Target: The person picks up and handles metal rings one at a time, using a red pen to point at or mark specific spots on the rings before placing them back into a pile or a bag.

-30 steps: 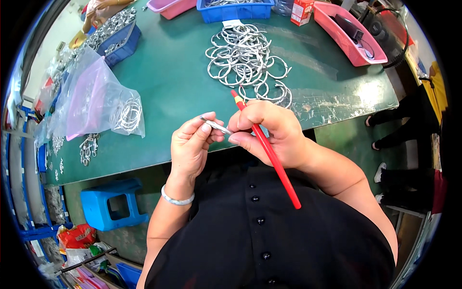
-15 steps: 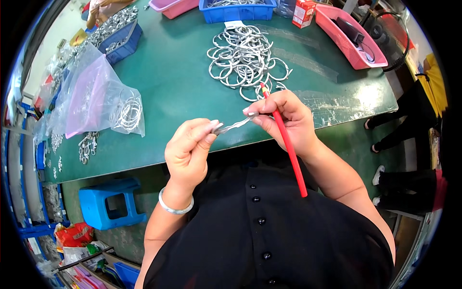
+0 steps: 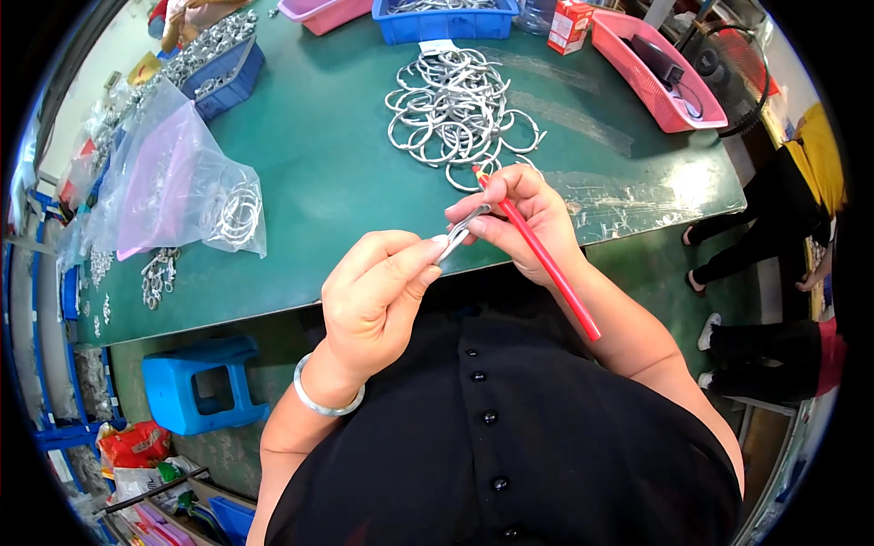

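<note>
A: Your left hand (image 3: 373, 296) is gripping the near-left end of a silver metal piece (image 3: 460, 232), thumb pressing against the fingers.

B: And your right hand (image 3: 533, 218) is doing double duty: thumb and fingertips are pinching the far-right end, while a red pencil (image 3: 551, 264) is lying across the same hand, its blunt end pointing near right.

A: So where are you holding the piece?

B: You are holding it up between both hands, tilting toward the far right, and it is showing against the counter (image 3: 319, 164) by the near edge. Your fingers are covering its ends, so its full shape is staying hidden.

A: You are probably working best by letting the left hand do the steadying and the right fingertips the fine adjusting. Squeeze evenly; slim metal like this may be slipping or bending otherwise.

B: Mind the pencil, too: its long shaft is likely getting in the way whenever you are turning that wrist.

A: Just beyond your right hand, a tangle of silver rings (image 3: 455, 105) is lying on the counter.

B: Farther off, a blue tray (image 3: 446, 25) is standing behind it, a pink basket (image 3: 660, 73) is sitting far right, and a clear plastic bag (image 3: 196, 182) is lying left.
</note>
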{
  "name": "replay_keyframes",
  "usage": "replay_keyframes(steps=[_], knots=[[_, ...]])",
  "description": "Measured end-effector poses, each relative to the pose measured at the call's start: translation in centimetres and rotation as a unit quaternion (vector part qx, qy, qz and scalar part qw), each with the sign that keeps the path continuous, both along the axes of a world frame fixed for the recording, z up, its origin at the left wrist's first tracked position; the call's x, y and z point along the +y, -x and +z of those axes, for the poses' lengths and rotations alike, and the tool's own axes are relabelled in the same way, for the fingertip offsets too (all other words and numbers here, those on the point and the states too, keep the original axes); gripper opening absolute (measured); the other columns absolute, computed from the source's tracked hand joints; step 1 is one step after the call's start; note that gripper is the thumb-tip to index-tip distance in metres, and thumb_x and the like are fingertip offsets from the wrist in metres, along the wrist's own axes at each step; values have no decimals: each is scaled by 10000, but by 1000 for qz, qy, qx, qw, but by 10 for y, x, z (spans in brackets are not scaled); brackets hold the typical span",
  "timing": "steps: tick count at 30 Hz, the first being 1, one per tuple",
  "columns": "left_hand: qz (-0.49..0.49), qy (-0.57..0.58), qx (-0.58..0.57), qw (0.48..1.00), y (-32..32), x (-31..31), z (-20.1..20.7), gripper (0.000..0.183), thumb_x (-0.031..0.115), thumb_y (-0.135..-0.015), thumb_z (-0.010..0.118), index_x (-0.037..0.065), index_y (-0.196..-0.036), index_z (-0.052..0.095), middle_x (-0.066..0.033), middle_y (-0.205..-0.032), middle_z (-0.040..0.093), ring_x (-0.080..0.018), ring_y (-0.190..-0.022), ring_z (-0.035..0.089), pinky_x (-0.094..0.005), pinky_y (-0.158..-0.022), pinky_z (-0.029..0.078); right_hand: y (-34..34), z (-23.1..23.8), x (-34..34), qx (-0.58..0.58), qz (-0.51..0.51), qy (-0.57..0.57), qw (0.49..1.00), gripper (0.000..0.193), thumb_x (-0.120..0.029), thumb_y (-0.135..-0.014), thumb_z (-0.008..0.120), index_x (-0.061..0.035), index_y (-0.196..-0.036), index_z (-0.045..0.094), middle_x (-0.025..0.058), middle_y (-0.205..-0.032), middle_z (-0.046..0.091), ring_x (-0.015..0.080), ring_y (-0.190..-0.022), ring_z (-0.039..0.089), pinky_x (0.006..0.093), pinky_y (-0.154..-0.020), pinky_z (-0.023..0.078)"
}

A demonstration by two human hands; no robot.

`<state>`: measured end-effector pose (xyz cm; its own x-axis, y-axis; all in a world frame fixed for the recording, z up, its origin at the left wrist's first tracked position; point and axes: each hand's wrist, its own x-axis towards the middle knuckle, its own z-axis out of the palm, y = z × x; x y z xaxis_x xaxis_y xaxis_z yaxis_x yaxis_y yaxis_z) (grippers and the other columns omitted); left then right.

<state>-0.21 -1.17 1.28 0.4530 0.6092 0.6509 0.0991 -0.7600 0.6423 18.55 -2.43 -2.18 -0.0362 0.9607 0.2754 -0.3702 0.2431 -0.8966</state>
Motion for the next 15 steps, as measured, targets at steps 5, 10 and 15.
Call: replay_keyframes(steps=[5,10,15], knots=[[-2,12,13,1000,-5,-1,7,215,-74,-727,590,-25,-936,606,-105,-767,573,-166,-614,549,-242,-523,440,0,-5,2,41,38,33,998,201,37,-813,525,-91,-921,415,179,-915,607,164,-749,599,267,-691,488],[-11,24,15,1000,-7,2,10,200,-64,-744,578,-31,-940,602,-104,-772,580,-170,-652,574,-238,-563,461,1,-4,2,48,55,60,996,161,4,-830,516,-89,-912,413,153,-907,604,149,-734,589,257,-678,489],[-29,119,-18,992,-10,0,14,179,-51,-781,552,-40,-954,598,-87,-786,588,-150,-693,589,-221,-623,474,1,-5,3,53,66,86,993,137,-20,-836,508,-85,-910,413,130,-893,604,135,-720,579,255,-668,492]])
